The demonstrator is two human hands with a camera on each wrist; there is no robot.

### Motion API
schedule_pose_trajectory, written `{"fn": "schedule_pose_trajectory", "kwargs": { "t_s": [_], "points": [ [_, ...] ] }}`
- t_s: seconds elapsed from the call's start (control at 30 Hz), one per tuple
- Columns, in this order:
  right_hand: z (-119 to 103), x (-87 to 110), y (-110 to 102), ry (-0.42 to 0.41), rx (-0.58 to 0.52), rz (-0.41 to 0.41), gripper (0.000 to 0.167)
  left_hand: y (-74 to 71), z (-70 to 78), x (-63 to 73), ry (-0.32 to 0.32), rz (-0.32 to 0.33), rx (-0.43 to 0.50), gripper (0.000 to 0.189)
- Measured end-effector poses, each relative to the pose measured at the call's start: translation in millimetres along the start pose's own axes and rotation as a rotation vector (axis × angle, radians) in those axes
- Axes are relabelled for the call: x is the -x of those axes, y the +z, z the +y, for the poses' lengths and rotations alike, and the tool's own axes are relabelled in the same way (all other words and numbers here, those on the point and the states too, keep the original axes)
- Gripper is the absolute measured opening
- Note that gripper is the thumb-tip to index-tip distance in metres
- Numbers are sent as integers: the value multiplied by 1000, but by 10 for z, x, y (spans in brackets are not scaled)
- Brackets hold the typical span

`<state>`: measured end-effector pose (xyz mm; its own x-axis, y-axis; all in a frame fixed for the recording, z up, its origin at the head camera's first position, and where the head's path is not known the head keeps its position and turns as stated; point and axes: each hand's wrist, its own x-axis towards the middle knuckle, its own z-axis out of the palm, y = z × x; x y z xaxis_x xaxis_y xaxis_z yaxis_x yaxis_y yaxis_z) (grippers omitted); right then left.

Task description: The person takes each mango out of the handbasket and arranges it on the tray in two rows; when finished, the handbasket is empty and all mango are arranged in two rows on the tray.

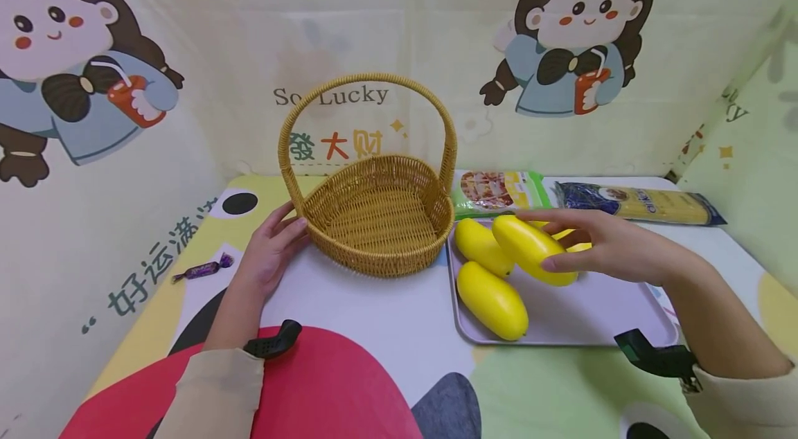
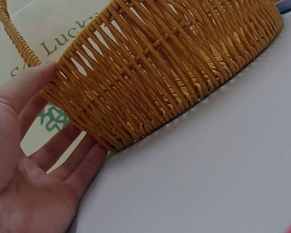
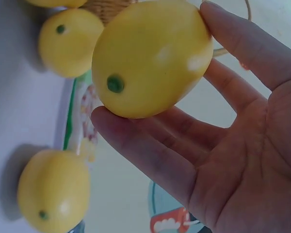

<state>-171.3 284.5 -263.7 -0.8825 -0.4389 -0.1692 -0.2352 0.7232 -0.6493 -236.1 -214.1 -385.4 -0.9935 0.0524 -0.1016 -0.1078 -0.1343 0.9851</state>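
Observation:
My right hand pinches a smooth yellow mango between thumb and fingers, above a lilac tray. Its green stem end shows in the right wrist view, where the held mango lies against the fingertips. Two more mangoes, one behind and one in front, lie at the tray's left side. Another mango is partly hidden behind my right hand. My left hand holds the left side of a wicker basket, thumb by the rim and fingers against the wall. The basket's inside shows bare weave.
Behind the tray lie a green-edged food packet and a long blue-and-yellow packet. A purple wrapped candy is left of my left hand. The basket's tall arched handle stands up before the printed back cloth.

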Motion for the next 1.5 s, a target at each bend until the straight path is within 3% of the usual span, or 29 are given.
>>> {"fn": "schedule_pose_trajectory", "kwargs": {
  "t_s": [0.27,0.67,1.07,1.5],
  "points": [
    [262,181,48,49,10,-5,71,-16,14,30,-24,8,8,75],
    [601,450,82,90,23,19,68,-12,59,21,-3,-2,8,74],
    [696,529,207,140,197,18,70,-7,10,13,-8,2,19,74],
    [690,509,305,228,287,63,77,8,-14,1,-15,3,0,75]
  ]
}}
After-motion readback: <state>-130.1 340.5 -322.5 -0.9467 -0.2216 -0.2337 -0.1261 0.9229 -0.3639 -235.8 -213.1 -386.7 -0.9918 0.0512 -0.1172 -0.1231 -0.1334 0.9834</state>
